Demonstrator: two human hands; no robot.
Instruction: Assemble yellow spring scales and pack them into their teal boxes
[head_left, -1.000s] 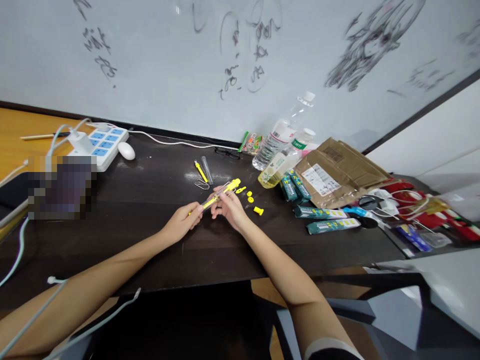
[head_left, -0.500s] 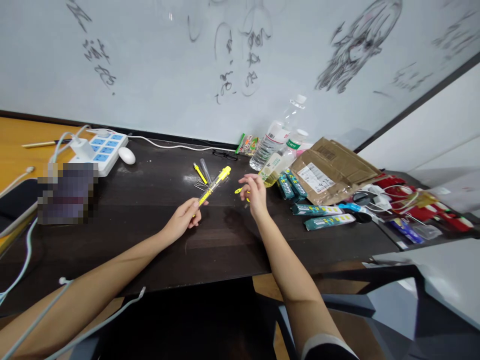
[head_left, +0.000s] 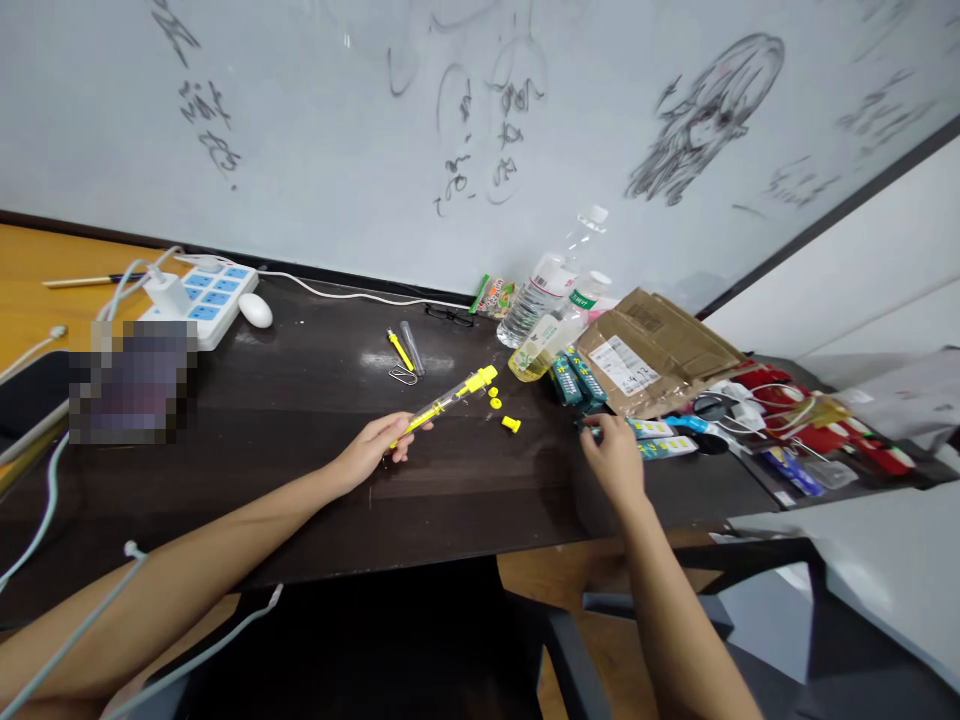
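Observation:
My left hand (head_left: 386,440) is closed round the lower end of a clear tube with yellow parts (head_left: 446,402), which slants up to the right over the dark table. At the teal boxes, my right hand (head_left: 613,455) has bent fingers at the near end of one box (head_left: 664,446); whether it grips anything is hidden. Small yellow caps (head_left: 511,425) lie between the hands. Behind the held tube are a yellow stick (head_left: 400,350), a clear empty tube (head_left: 412,347) and a metal clip (head_left: 403,375).
Two bottles (head_left: 538,300), a snack packet (head_left: 495,296) and glasses (head_left: 448,315) stand or lie along the whiteboard. A cardboard parcel (head_left: 652,350) is at the right. A power strip (head_left: 217,300), a white mouse (head_left: 255,310) and cables are at the left.
My right hand has moved right, from beside the small yellow caps to the teal boxes. The tube in my left hand now reaches further right and nearer, in front of the caps.

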